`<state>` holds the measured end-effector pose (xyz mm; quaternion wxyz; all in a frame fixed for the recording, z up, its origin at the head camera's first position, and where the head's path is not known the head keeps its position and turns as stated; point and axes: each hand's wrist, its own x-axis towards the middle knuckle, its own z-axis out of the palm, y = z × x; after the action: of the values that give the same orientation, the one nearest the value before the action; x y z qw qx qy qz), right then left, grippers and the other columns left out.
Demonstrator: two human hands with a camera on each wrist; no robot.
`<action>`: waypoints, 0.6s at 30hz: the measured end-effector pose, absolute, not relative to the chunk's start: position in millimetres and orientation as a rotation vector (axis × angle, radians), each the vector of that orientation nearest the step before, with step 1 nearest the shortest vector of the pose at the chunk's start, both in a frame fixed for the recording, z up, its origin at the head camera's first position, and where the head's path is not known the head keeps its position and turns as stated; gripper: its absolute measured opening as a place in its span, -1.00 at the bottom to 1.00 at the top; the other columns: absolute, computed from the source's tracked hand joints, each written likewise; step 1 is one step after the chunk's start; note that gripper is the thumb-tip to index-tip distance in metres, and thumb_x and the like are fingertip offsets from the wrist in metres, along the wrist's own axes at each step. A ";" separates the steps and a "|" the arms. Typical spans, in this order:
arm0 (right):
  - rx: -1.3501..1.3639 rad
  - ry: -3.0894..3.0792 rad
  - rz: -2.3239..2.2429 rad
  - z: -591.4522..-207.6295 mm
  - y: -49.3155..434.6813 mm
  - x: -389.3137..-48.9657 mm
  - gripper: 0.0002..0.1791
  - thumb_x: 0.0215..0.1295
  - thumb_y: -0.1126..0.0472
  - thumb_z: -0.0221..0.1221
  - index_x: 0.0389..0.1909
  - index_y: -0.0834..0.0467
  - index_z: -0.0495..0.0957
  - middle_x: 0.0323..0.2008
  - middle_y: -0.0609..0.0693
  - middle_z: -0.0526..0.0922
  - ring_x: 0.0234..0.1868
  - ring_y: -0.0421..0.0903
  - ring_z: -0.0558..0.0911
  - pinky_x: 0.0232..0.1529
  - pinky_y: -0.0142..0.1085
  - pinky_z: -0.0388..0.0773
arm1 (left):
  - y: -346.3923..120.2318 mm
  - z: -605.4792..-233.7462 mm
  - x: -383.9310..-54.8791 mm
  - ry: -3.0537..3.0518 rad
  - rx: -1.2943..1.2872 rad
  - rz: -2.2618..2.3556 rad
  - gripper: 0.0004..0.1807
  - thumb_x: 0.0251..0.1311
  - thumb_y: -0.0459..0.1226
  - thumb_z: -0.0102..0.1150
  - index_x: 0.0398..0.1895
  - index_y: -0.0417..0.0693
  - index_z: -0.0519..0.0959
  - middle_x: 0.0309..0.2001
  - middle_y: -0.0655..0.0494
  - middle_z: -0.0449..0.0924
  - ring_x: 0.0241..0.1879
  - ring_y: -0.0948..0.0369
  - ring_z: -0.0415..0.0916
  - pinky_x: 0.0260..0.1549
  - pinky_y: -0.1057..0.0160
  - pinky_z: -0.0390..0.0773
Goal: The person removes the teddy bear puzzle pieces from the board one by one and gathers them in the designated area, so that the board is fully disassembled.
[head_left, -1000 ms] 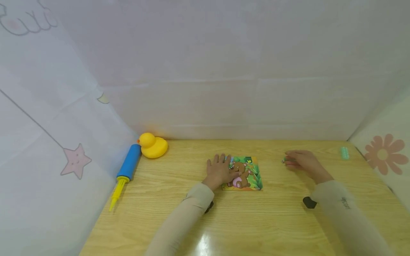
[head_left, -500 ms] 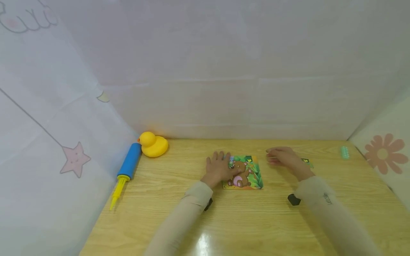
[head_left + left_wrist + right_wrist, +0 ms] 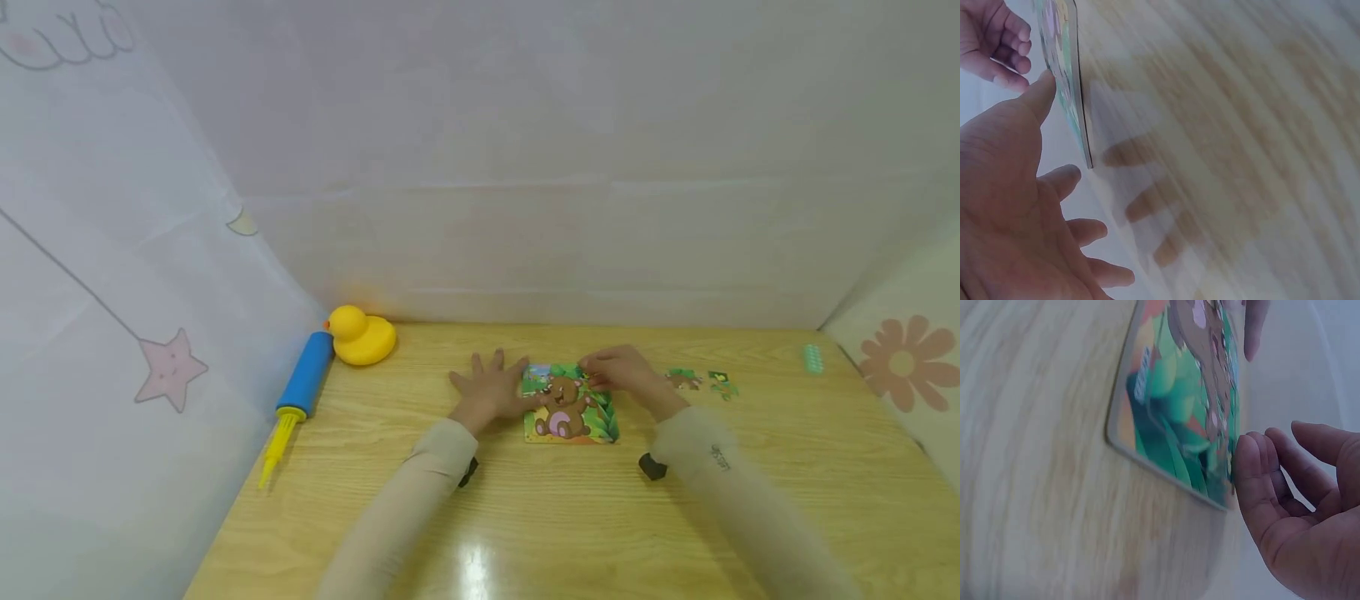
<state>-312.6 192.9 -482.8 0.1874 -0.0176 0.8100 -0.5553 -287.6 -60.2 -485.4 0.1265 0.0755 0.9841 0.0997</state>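
Observation:
A jigsaw puzzle [image 3: 564, 419] with a brown bear on green leaves lies flat on the table. My left hand [image 3: 487, 397] has its fingers spread on the wood left of it, thumb reaching over its left edge; the left wrist view shows this thumb [image 3: 1042, 94] against the board. My right hand [image 3: 622, 377] is at the puzzle's upper right corner, thumb and fingertips together at its surface. They pinch a puzzle piece, mostly hidden; the right wrist view shows the curled fingers [image 3: 1254, 469] right at the board's edge. Several loose puzzle pieces [image 3: 683, 379] lie to the right.
A yellow rubber duck [image 3: 363, 337] and a blue hand pump [image 3: 308, 367] with a yellow nozzle stand at the table's left side. A small mint-green studded item [image 3: 813, 359] lies far right. White printed cloth [image 3: 495, 250] walls the back and sides.
My right hand has moved left from the loose pieces to the puzzle's upper right corner, uncovering those pieces. My left hand has slid a little left, showing more of the puzzle.

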 end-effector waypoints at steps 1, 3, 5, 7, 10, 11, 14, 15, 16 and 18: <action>-0.044 2.285 -1.555 -484.8 189.1 -313.4 -0.55 0.51 0.17 0.10 0.22 0.42 0.53 0.08 0.33 0.66 -0.14 -0.03 0.75 -0.06 -0.22 0.74 | -61.0 -485.4 -287.3 2.861 0.217 0.291 -0.04 0.12 0.52 0.02 0.59 0.56 0.07 0.67 0.01 -0.13 0.60 -0.34 -0.25 0.28 -0.67 -0.14; -0.041 2.323 -1.513 -487.8 181.4 -314.4 -0.58 0.50 0.18 0.12 0.18 0.40 0.57 -0.01 0.29 0.71 -0.24 -0.10 0.75 -0.14 -0.24 0.75 | -62.4 -485.6 -287.0 2.855 0.214 0.288 -0.05 0.12 0.51 0.03 0.59 0.57 0.08 0.67 0.02 -0.13 0.59 -0.36 -0.26 0.28 -0.66 -0.13; -0.085 2.392 -1.434 -489.0 174.6 -313.8 -0.60 0.49 0.18 0.12 0.16 0.39 0.60 -0.08 0.27 0.73 -0.26 -0.07 0.75 -0.18 -0.24 0.75 | -63.5 -486.8 -287.4 2.850 0.207 0.281 -0.06 0.14 0.49 0.05 0.58 0.57 0.09 0.67 0.02 -0.12 0.58 -0.38 -0.25 0.28 -0.66 -0.09; -0.129 2.496 -1.321 -488.8 167.7 -312.3 -0.62 0.49 0.16 0.14 0.13 0.32 0.65 -0.07 0.25 0.74 -0.23 -0.04 0.75 -0.16 -0.20 0.74 | -64.7 -487.9 -287.9 2.850 0.203 0.279 -0.07 0.14 0.49 0.05 0.58 0.56 0.10 0.66 0.01 -0.11 0.58 -0.39 -0.24 0.27 -0.66 -0.07; -0.219 2.633 -1.159 -488.6 158.6 -310.4 -0.66 0.47 0.12 0.17 0.08 0.24 0.70 -0.06 0.20 0.77 -0.20 0.02 0.74 -0.16 -0.15 0.71 | -66.0 -489.3 -288.6 2.850 0.201 0.281 -0.08 0.14 0.48 0.06 0.58 0.54 0.12 0.66 0.00 -0.09 0.57 -0.41 -0.22 0.26 -0.66 -0.03; -0.230 2.665 -1.121 -489.1 155.9 -310.1 -0.68 0.45 0.11 0.19 0.05 0.20 0.73 -0.06 0.16 0.78 -0.21 0.01 0.73 -0.18 -0.16 0.69 | -66.2 -489.4 -288.6 2.851 0.202 0.283 -0.08 0.14 0.48 0.07 0.57 0.54 0.13 0.66 0.00 -0.08 0.57 -0.41 -0.22 0.25 -0.66 -0.02; -0.271 2.712 -1.057 -491.0 149.4 -309.2 -0.73 0.42 0.12 0.21 -0.03 0.16 0.77 -0.11 0.12 0.81 -0.25 -0.04 0.71 -0.23 -0.19 0.67 | -65.6 -489.6 -288.6 2.851 0.212 0.290 -0.09 0.15 0.48 0.06 0.57 0.54 0.14 0.66 0.00 -0.07 0.56 -0.42 -0.21 0.26 -0.66 -0.02; -0.276 2.713 -1.052 -491.6 147.4 -309.0 -0.74 0.41 0.12 0.22 -0.06 0.15 0.78 -0.13 0.11 0.81 -0.27 -0.05 0.71 -0.23 -0.19 0.67 | -65.4 -489.7 -288.6 2.853 0.214 0.289 -0.09 0.15 0.48 0.06 0.57 0.54 0.15 0.65 0.00 -0.06 0.56 -0.42 -0.21 0.25 -0.66 -0.02; -0.279 2.717 -1.044 -492.2 145.4 -308.7 -0.75 0.41 0.12 0.24 -0.08 0.14 0.79 -0.15 0.09 0.82 -0.27 -0.06 0.70 -0.22 -0.19 0.68 | -65.1 -489.8 -288.6 2.854 0.215 0.290 -0.09 0.15 0.48 0.06 0.56 0.54 0.15 0.65 0.00 -0.05 0.56 -0.43 -0.20 0.25 -0.66 -0.02; -0.293 2.747 -1.008 -493.3 142.3 -308.1 -0.77 0.40 0.12 0.25 -0.12 0.13 0.80 -0.15 0.06 0.82 -0.22 -0.10 0.71 -0.13 -0.18 0.69 | -64.4 -490.7 -288.6 2.856 0.217 0.288 -0.10 0.15 0.47 0.06 0.56 0.55 0.16 0.65 0.00 -0.05 0.56 -0.43 -0.20 0.25 -0.66 -0.02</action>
<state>-308.1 142.3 -493.3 0.1000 -0.0992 0.9294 -0.3411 -288.6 -64.4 -490.7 0.1309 0.0747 0.9836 0.0992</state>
